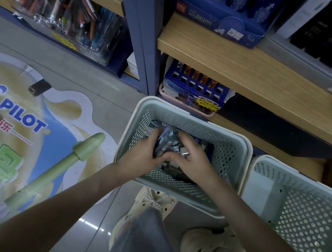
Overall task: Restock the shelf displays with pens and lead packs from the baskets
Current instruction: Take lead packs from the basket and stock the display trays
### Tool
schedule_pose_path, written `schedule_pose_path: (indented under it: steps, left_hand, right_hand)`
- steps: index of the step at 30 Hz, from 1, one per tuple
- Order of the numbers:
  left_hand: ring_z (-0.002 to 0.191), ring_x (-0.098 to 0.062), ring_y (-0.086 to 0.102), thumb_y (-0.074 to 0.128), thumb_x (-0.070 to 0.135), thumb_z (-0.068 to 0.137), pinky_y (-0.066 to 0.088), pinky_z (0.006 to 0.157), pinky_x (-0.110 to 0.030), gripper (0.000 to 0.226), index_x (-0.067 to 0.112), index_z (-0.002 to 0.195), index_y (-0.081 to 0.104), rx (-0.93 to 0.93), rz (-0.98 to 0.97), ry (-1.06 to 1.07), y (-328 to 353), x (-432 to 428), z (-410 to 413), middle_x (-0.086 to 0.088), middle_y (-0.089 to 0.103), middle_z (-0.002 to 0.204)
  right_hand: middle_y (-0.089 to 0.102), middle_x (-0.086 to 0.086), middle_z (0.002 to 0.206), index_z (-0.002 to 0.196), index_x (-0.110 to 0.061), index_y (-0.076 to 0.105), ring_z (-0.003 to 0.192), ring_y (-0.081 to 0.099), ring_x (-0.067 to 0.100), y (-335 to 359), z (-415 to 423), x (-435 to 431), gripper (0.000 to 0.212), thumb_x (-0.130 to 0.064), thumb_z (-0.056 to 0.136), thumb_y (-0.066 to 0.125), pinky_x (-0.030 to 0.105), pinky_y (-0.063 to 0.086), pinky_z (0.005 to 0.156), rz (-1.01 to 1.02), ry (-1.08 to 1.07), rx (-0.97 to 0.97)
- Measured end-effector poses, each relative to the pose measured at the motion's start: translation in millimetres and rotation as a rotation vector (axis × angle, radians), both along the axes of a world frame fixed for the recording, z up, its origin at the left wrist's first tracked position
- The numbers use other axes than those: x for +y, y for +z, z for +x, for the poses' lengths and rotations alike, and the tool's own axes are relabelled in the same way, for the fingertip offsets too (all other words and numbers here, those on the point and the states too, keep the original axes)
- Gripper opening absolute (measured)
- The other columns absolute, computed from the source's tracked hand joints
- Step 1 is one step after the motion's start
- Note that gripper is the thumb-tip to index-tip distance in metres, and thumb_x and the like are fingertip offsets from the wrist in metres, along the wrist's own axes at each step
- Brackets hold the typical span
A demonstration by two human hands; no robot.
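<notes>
A pale green perforated basket (229, 149) stands on the floor in front of the shelves, with several small packs in its bottom. Both my hands are down inside it. My left hand (146, 150) grips a stack of dark blue lead packs (165, 141) from the left side. My right hand (190, 155) holds the same stack from the right, its fingers curled over the top edge. On the bottom shelf behind the basket sits a blue display box (194, 88) with rows of slots, some filled with orange-tipped items.
A second, nearly bare green basket (303, 202) stands to the right. Wooden shelves (246, 72) carry blue and black boxes. A clear pen display (85, 24) is at the upper left. A Pilot floor sticker (30, 130) lies left. My feet in cream clogs (154, 201) are below.
</notes>
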State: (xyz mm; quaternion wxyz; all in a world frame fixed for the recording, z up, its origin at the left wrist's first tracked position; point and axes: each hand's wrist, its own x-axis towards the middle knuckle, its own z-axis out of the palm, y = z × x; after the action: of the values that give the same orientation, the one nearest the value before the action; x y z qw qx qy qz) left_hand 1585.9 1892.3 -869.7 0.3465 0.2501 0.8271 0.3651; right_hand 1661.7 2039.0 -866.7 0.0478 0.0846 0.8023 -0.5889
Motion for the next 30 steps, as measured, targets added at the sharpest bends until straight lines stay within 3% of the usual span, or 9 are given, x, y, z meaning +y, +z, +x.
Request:
schedule_pose_path:
  steps: [3,6,8,10,16,18,21,25,30]
  left_hand:
    - [0.053,0.003,0.057,0.062,0.018,0.092,0.042,0.05,-0.012,0.021,0.022,0.106,0.047,-0.067,-0.011,0.153,2.1,-8.4,-2.5,0.005,0.06,0.068]
    - [0.073,-0.015,0.066,0.058,0.019,0.093,0.055,0.064,-0.031,0.01,0.025,0.094,0.05,-0.16,0.046,0.292,5.4,-12.8,-5.7,-0.004,0.066,0.078]
    - [0.073,-0.016,0.064,0.056,0.02,0.095,0.05,0.063,-0.022,0.009,0.026,0.092,0.05,-0.186,0.08,0.35,7.4,-11.5,-7.1,-0.006,0.066,0.081]
    - [0.068,-0.017,0.059,0.056,0.021,0.096,0.046,0.058,-0.018,0.012,0.028,0.09,0.048,-0.214,0.093,0.392,7.0,-8.3,-8.8,-0.007,0.065,0.077]
    - [0.073,-0.021,0.065,0.061,0.025,0.093,0.051,0.069,-0.031,0.023,0.023,0.11,0.046,-0.279,0.044,0.376,-1.7,-2.4,-13.2,-0.004,0.067,0.079]
    - [0.07,-0.022,0.065,0.063,0.026,0.093,0.052,0.071,-0.036,0.026,0.021,0.11,0.044,-0.31,0.014,0.352,-3.5,0.4,-13.3,-0.005,0.067,0.08]
    - [0.062,-0.006,0.061,0.064,0.023,0.092,0.05,0.068,-0.023,0.02,0.021,0.102,0.047,-0.355,0.015,0.346,-8.4,-0.4,-13.5,0.005,0.064,0.074]
    - [0.058,-0.002,0.059,0.065,0.017,0.091,0.048,0.064,-0.017,0.013,0.015,0.094,0.053,-0.4,0.007,0.32,-11.0,-4.7,-11.5,0.005,0.062,0.07]
    - [0.054,0.004,0.057,0.059,0.018,0.094,0.043,0.057,-0.007,0.008,0.018,0.092,0.052,-0.328,-0.034,0.342,-6.9,-3.1,-9.5,0.005,0.063,0.069]
  right_hand:
    - [0.049,-0.005,0.132,0.141,-0.022,0.038,0.124,0.037,0.007,-29.8,6.4,14.1,0.055,-0.036,0.091,0.057,0.021,0.031,0.104,0.4,0.126,-0.014]
    - [0.03,0.01,0.149,0.152,-0.011,0.01,0.136,0.024,0.022,-71.2,20.1,18.7,0.079,-0.013,0.091,0.059,0.042,0.025,0.114,0.811,0.328,-0.203]
    - [0.01,0.009,0.156,0.152,-0.013,-0.006,0.143,0.012,0.026,-90.8,27.1,17.1,0.091,-0.004,0.088,0.057,0.04,0.015,0.116,0.936,0.499,-0.318]
    - [0.003,0.012,0.157,0.151,-0.013,-0.007,0.142,0.012,0.029,-101.3,30.2,14.6,0.09,-0.004,0.088,0.057,0.039,0.015,0.115,1.029,0.589,-0.344]
    - [0.03,0.011,0.143,0.151,-0.007,0.001,0.133,0.028,0.031,-109.0,29.6,10.7,0.082,-0.008,0.088,0.054,0.04,0.022,0.11,1.08,0.601,-0.381]
    - [0.045,0.012,0.131,0.148,-0.003,0.024,0.121,0.044,0.032,-107.2,27.8,11.0,0.078,-0.017,0.083,0.066,0.041,0.036,0.101,1.081,0.567,-0.314]
    - [0.06,0.01,0.115,0.13,-0.004,0.051,0.102,0.06,0.028,-109.3,21.6,5.5,0.078,-0.037,0.067,0.083,0.036,0.049,0.085,1.024,0.494,-0.155]
    - [0.059,0.014,0.124,0.133,-0.012,0.036,0.102,0.061,0.031,-110.7,7.9,-10.0,0.097,-0.032,0.055,0.089,0.038,0.052,0.083,1.041,0.569,-0.128]
    - [0.038,0.017,0.138,0.149,-0.014,0.027,0.126,0.039,0.032,-102.0,2.3,-10.2,0.079,-0.013,0.082,0.069,0.038,0.035,0.103,1.06,0.583,-0.215]
